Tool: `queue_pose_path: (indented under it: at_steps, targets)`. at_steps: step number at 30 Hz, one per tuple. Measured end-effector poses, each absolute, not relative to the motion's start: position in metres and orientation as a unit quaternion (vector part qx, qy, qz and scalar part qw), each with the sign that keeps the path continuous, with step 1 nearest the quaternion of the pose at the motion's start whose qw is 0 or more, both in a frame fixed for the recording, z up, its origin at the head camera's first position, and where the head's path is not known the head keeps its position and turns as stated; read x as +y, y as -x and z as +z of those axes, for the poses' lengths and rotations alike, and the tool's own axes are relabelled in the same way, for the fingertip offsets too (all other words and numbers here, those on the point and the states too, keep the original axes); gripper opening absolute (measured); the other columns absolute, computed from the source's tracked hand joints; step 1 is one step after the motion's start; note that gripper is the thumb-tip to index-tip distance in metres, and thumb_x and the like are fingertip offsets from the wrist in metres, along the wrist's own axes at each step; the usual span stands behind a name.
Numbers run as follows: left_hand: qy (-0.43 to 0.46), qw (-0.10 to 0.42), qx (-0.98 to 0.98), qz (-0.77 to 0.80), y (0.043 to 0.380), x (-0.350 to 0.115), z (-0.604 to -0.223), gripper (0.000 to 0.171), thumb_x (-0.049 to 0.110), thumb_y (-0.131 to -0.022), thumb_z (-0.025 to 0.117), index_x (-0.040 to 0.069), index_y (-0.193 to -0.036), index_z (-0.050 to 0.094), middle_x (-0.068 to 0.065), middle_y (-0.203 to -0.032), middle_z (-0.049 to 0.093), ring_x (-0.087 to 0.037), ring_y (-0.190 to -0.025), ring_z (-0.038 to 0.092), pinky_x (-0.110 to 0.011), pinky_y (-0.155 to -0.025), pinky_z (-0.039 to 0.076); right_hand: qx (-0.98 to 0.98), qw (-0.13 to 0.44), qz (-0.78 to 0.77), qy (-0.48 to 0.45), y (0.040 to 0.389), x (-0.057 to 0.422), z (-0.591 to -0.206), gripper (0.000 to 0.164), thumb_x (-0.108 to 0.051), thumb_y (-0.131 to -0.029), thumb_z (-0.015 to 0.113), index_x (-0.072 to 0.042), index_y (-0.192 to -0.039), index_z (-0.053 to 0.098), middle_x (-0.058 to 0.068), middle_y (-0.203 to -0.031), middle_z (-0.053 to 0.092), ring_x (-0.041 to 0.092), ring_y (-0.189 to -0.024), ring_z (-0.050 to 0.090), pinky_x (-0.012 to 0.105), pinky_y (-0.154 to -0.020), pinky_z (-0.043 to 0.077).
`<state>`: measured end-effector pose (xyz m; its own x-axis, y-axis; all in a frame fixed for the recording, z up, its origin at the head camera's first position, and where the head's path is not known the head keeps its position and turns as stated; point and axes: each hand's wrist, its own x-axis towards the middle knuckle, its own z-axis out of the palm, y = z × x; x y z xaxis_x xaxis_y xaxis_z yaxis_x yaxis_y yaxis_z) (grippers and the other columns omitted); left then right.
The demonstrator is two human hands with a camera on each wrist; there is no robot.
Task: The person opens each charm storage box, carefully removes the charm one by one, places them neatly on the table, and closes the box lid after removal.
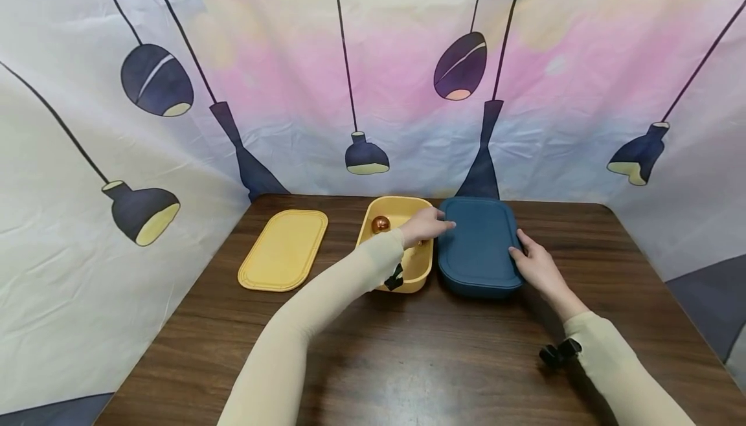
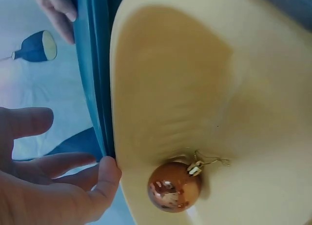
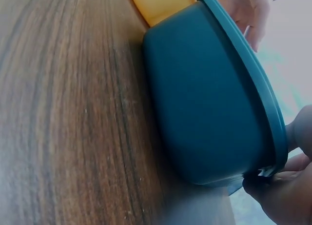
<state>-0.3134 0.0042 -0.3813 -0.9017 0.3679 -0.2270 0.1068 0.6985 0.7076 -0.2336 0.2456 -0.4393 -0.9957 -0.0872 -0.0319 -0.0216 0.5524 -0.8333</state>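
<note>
A blue lidded box stands on the table, its lid resting on top. Over the yellow box's right side reaches my left hand, fingertips right at the left edge of the blue lid; in the left wrist view the thumb is held apart from the other fingers. My right hand grips the lid's right rim, with its thumb toward the top and fingers at the underside. The uncovered yellow box holds a shiny copper bauble with a gold cap and wire hook.
A flat yellow lid lies on the wooden table to the left. The two boxes stand side by side near the table's back edge. Behind them hangs a cloth backdrop printed with lamps.
</note>
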Motion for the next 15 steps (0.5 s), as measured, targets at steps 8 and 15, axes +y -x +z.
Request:
queue_pose_path:
  at_steps: [8, 15]
  targets:
    - [-0.108, 0.18, 0.879, 0.428, 0.3141, -0.0007, -0.3816, 0.056, 0.032, -0.092, 0.059, 0.005, -0.139, 0.044, -0.01, -0.127, 0.055, -0.02, -0.043, 0.028, -0.037, -0.054, 0.035, 0.87, 0.041, -0.491, 0.031, 0.2353, 0.2418, -0.4357, 0.063, -0.029, -0.102, 0.035, -0.005, -0.149, 0.002, 0.028, -0.149, 0.006, 0.045, -0.132, 0.017, 0.057, -0.1, 0.027]
    - [-0.123, 0.162, 0.862, 0.465, 0.3112, -0.0059, -0.3778, 0.058, 0.033, -0.093, 0.057, 0.004, -0.14, 0.04, -0.012, -0.123, 0.055, -0.013, -0.075, 0.05, -0.032, -0.074, 0.043, 0.861, 0.043, -0.506, 0.025, 0.2363, 0.2431, -0.4308, 0.063, -0.029, -0.101, 0.037, -0.01, -0.149, 0.001, 0.023, -0.151, 0.004, 0.045, -0.132, 0.019, 0.056, -0.098, 0.03]
